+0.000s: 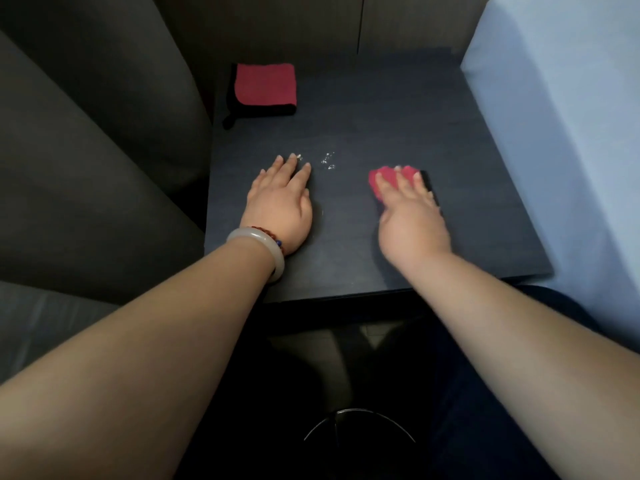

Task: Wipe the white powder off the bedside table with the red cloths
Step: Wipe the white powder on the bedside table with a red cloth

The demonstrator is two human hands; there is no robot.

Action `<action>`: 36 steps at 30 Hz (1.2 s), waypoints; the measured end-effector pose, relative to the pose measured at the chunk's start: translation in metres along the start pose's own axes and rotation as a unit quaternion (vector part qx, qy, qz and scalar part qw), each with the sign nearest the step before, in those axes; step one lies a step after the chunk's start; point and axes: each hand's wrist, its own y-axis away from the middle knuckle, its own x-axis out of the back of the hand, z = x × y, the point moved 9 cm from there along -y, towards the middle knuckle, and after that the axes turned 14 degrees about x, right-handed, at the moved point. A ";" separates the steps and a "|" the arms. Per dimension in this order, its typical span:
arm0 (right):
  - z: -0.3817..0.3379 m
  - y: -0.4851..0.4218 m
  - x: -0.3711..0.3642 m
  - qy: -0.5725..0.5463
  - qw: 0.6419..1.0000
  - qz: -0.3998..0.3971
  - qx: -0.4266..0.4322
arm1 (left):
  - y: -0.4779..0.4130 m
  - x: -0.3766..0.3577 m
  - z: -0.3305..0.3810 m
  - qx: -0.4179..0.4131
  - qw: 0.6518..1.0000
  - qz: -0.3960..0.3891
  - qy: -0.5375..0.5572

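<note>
The dark bedside table (398, 109) fills the middle of the view. A small patch of white powder (328, 161) lies on it between my two hands. My right hand (410, 216) presses flat on a red cloth with a black edge (388, 174), to the right of the powder; only the cloth's far part shows past my fingers. My left hand (282, 206) rests flat on the tabletop with fingers apart, just left of the powder, holding nothing. A second red cloth (265, 86), folded with a black border, lies at the table's far left corner.
A dark grey sofa or padded seat (97, 150) runs along the table's left side. A bed with a light blue sheet (561, 133) borders the right side. Below the table's near edge sits a dark round rim (358, 415) on the floor.
</note>
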 end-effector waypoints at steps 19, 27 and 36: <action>-0.092 -0.011 -0.026 -0.036 0.992 0.000 0.124 | -0.099 0.029 -0.023 0.017 0.999 0.024 -0.022; -0.015 -0.112 -0.013 0.012 1.000 -0.010 -0.018 | -0.140 0.014 -0.015 0.024 0.998 -0.010 -0.059; -0.019 -0.137 -0.014 -0.001 0.999 0.002 0.047 | -0.138 0.012 -0.017 0.017 0.999 0.001 -0.041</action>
